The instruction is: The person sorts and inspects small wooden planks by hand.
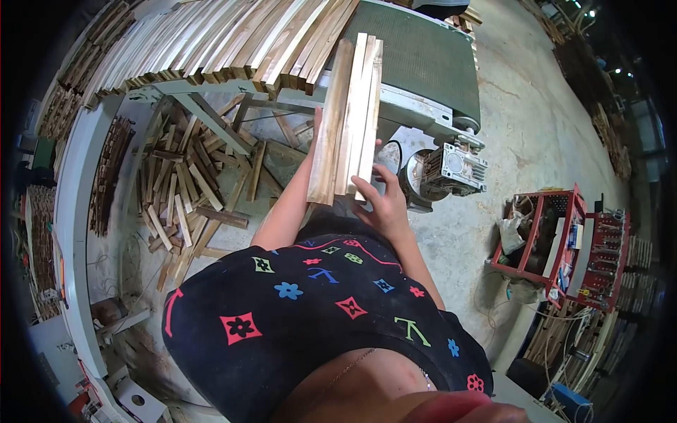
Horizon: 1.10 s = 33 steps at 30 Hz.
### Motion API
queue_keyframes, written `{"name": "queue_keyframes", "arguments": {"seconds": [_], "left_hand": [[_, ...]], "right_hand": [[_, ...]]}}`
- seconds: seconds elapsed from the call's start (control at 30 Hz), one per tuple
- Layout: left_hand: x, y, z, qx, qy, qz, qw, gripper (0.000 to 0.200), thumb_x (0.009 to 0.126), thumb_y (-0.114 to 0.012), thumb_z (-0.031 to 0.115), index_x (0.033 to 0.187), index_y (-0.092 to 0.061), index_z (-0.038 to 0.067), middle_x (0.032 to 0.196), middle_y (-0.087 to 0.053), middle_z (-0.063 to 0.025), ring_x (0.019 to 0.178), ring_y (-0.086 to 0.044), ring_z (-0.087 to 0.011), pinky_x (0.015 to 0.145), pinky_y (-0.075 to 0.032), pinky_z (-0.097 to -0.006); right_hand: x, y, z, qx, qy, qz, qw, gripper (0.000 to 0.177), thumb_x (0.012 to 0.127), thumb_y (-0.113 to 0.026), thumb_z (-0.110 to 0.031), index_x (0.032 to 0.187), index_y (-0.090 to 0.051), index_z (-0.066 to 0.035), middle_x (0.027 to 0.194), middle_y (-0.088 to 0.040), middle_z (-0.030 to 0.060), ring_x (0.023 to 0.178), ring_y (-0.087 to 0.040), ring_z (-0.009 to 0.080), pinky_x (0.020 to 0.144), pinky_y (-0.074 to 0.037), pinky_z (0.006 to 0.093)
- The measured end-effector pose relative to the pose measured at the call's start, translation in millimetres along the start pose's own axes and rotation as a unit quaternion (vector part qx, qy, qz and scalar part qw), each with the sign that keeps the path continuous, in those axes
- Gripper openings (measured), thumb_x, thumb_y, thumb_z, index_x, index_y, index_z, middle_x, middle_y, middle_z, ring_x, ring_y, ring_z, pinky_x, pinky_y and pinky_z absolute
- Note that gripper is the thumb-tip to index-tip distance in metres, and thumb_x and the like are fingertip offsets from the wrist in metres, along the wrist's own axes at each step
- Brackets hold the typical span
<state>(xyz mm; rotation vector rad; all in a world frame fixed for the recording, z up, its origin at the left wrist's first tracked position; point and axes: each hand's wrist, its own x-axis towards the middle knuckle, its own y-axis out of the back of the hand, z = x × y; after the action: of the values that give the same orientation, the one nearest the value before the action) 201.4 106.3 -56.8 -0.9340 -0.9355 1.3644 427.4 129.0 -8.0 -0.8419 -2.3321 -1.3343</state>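
Observation:
A small bundle of wooden strips point(348, 120) is held in front of my body, slanting up over the edge of the conveyor. My left hand point(316, 127) grips it from underneath. A digit shows along the left side and a fingertip at the right side; the palm is hidden behind the wood. At the near end of the bundle is my right hand point(384, 204), its fingers bent and its fingertips on the end of the rightmost strips. One strip on the left is wider and darker than the paler ones beside it.
A row of wooden strips point(211, 42) lies across the metal frame point(81, 211), beside the green conveyor belt point(416, 63). A motor point(455, 168) juts out below the belt. Offcuts point(183, 190) are heaped on the floor at left. A red tool cart point(543, 243) stands at right.

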Motion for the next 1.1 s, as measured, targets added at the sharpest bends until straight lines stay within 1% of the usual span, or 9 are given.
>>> {"name": "queue_keyframes", "arguments": {"seconds": [0.1, 0.2, 0.33, 0.37, 0.5, 0.77, 0.93, 0.97, 1.1], "left_hand": [[-3.1, -5.1, 1.2, 0.024, -0.012, 0.047, 0.999, 0.123, 0.072, -0.030, 0.099, 0.155, -0.032, 0.008, 0.138, -0.053, -0.0252, 0.122, -0.056, -0.0489, 0.092, -0.055, -0.0618], [2.4, -3.2, -2.0, 0.002, -0.011, 0.011, 1.000, 0.123, 0.071, -0.040, 0.096, 0.159, -0.026, 0.011, 0.151, -0.042, -0.0240, 0.132, -0.048, -0.0487, 0.101, -0.049, -0.0624], [-5.4, -4.6, -4.0, -0.002, 0.005, 0.001, 1.000, 0.108, 0.083, -0.040, 0.087, 0.158, -0.026, 0.011, 0.149, -0.042, -0.0273, 0.132, -0.049, -0.0477, 0.103, -0.049, -0.0604], [-3.7, -3.7, -0.4, -0.064, 0.010, -0.054, 0.996, 0.093, 0.093, -0.040, 0.076, 0.157, -0.030, 0.009, 0.145, -0.046, -0.0291, 0.131, -0.050, -0.0467, 0.102, -0.050, -0.0604], [2.6, -34.6, 5.8, -0.100, 0.029, 0.018, 0.994, 0.074, 0.102, -0.040, 0.059, 0.152, -0.038, 0.005, 0.140, -0.052, -0.0284, 0.127, -0.055, -0.0456, 0.098, -0.053, -0.0619], [14.3, -24.6, -29.0, -0.099, -0.012, 0.002, 0.995, 0.082, 0.099, -0.040, 0.067, 0.154, -0.036, 0.007, 0.146, -0.050, -0.0219, 0.135, -0.049, -0.0434, 0.105, -0.047, -0.0614], [5.5, -34.3, -35.7, -0.096, 0.006, -0.012, 0.995, 0.088, 0.096, -0.042, 0.069, 0.158, -0.029, 0.007, 0.153, -0.036, -0.0312, 0.139, -0.040, -0.0497, 0.110, -0.040, -0.0626], [5.9, -34.4, -36.6, -0.091, 0.013, -0.019, 0.996, 0.090, 0.095, -0.043, 0.070, 0.158, -0.027, 0.008, 0.155, -0.033, -0.0333, 0.140, -0.038, -0.0512, 0.111, -0.038, -0.0628], [10.6, -31.1, -38.7, -0.098, 0.023, -0.050, 0.994, 0.090, 0.094, -0.041, 0.073, 0.160, -0.026, 0.013, 0.156, -0.028, -0.0360, 0.140, -0.036, -0.0543, 0.111, -0.037, -0.0637]], "right_hand": [[16.2, 3.7, -5.3, 0.013, 0.001, -0.008, 1.000, 0.074, 0.060, -0.087, -0.006, 0.129, -0.062, -0.019, 0.136, -0.046, 0.0174, 0.116, -0.057, 0.0359, 0.093, -0.055, 0.0431], [17.6, 6.1, -0.7, -0.001, 0.017, -0.025, 1.000, 0.072, 0.062, -0.087, -0.005, 0.128, -0.062, -0.019, 0.137, -0.048, 0.0173, 0.117, -0.056, 0.0367, 0.094, -0.055, 0.0434], [12.9, 6.6, -2.9, 0.012, -0.011, -0.026, 1.000, 0.072, 0.063, -0.086, -0.006, 0.130, -0.060, -0.017, 0.138, -0.048, 0.0185, 0.121, -0.055, 0.0373, 0.095, -0.054, 0.0444], [11.9, 5.8, -2.4, 0.005, -0.026, -0.022, 0.999, 0.076, 0.063, -0.087, -0.007, 0.133, -0.058, -0.017, 0.138, -0.048, 0.0194, 0.122, -0.055, 0.0375, 0.095, -0.054, 0.0447], [4.5, 7.7, -0.6, -0.053, -0.036, 0.048, 0.997, 0.080, 0.060, -0.090, -0.011, 0.132, -0.054, -0.017, 0.139, -0.047, 0.0217, 0.121, -0.054, 0.0413, 0.095, -0.050, 0.0485], [-9.3, 6.1, 11.2, -0.128, 0.005, 0.106, 0.986, 0.070, 0.054, -0.089, -0.004, 0.116, -0.062, -0.018, 0.130, -0.052, 0.0147, 0.118, -0.055, 0.0374, 0.093, -0.052, 0.0452], [-22.0, -3.8, 16.8, -0.096, -0.001, 0.109, 0.989, 0.066, 0.056, -0.087, 0.002, 0.114, -0.062, -0.015, 0.130, -0.052, 0.0135, 0.118, -0.056, 0.0371, 0.094, -0.054, 0.0430], [-24.2, -3.5, 18.3, -0.079, -0.002, 0.108, 0.991, 0.058, 0.067, -0.081, 0.001, 0.119, -0.061, -0.015, 0.130, -0.054, 0.0145, 0.118, -0.056, 0.0383, 0.097, -0.052, 0.0457], [-25.6, -0.7, 23.2, -0.053, 0.008, 0.117, 0.992, 0.059, 0.068, -0.082, 0.003, 0.120, -0.058, -0.015, 0.130, -0.053, 0.0152, 0.119, -0.056, 0.0381, 0.098, -0.052, 0.0454]]}}
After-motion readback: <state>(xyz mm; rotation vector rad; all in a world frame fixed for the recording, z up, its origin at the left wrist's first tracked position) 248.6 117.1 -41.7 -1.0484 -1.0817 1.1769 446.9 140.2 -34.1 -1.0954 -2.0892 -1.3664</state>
